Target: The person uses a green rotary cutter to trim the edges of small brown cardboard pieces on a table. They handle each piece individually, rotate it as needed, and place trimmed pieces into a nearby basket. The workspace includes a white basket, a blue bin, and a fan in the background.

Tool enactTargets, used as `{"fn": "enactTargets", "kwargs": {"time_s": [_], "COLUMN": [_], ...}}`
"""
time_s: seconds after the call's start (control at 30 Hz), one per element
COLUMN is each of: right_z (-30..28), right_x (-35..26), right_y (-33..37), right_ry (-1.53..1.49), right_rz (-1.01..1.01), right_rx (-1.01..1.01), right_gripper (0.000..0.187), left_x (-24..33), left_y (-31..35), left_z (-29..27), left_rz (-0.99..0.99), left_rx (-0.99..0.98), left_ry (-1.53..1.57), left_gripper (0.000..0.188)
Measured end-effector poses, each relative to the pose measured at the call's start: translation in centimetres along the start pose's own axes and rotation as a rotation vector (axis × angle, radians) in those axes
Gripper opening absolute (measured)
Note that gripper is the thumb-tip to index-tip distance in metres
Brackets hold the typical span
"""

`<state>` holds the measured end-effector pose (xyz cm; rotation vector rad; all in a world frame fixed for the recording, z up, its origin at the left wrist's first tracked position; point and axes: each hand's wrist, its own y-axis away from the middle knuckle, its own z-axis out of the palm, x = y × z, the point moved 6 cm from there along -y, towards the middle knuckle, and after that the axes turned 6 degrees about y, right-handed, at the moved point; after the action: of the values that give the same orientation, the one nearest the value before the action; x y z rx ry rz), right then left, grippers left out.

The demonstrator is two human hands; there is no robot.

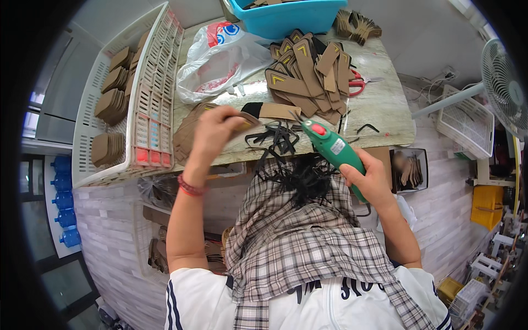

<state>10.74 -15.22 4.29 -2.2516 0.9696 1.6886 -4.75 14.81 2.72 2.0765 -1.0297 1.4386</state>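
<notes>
My left hand (217, 127) is closed, slightly blurred, pinching a flat brown fabric piece (245, 124) with a yellow mark over the table's near edge. In my right hand (367, 175) is a green electric hand tool (333, 147) with a red button, its thin forked metal tip pointing up and left. A gap separates the tip from the held piece. Beyond them lies a brown strip with a black end (275, 111). Black trimmed strips (279, 137) lie on the table, and more black scraps (308, 179) are heaped in my lap. Beside my left hand rests a stack of brown pieces (187, 132).
A pile of brown pieces with yellow chevrons (300, 77) lies mid-table, with red-handled scissors (357, 83) beside it. A white plastic bag (220, 60), a blue tub (294, 19) and a white crate (157, 91) stand around. A fan (503, 82) is at right.
</notes>
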Motion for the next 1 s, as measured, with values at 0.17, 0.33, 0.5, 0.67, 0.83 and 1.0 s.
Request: {"fn": "enactTargets", "kwargs": {"time_s": [0.17, 0.33, 0.5, 0.67, 0.83, 1.0], "right_z": [-1.0, -0.6, -0.6, -0.7, -0.3, 0.4], "right_x": [1.6, 2.4, 2.7, 1.4, -0.8, -1.8], "right_y": [0.6, 0.7, 0.9, 0.5, -0.1, 0.1], "right_ry": [-0.063, -0.112, -0.13, -0.083, -0.035, -0.041], "right_rz": [0.029, 0.038, 0.054, -0.036, -0.147, -0.134], "right_rx": [0.108, 0.156, 0.17, 0.21, 0.256, 0.236], "right_gripper": [0.035, 0.029, 0.028, 0.031, 0.037, 0.041], "left_x": [0.2, -3.6, -3.4, -0.1, 3.9, 5.1], "left_y": [-1.2, -6.8, -8.0, -5.9, -3.4, -2.0], "left_z": [-1.0, 7.9, 10.8, 9.9, 7.9, 8.4], "left_rz": [0.304, -0.204, -0.173, 0.155, 0.085, 0.024], "left_rx": [0.351, 0.449, 0.602, 0.601, 0.324, 0.229], "left_ry": [-0.642, -0.152, -0.011, 0.596, 1.076, 1.09], "left_gripper": [0.025, 0.044, 0.038, 0.017, 0.01, 0.009]}}
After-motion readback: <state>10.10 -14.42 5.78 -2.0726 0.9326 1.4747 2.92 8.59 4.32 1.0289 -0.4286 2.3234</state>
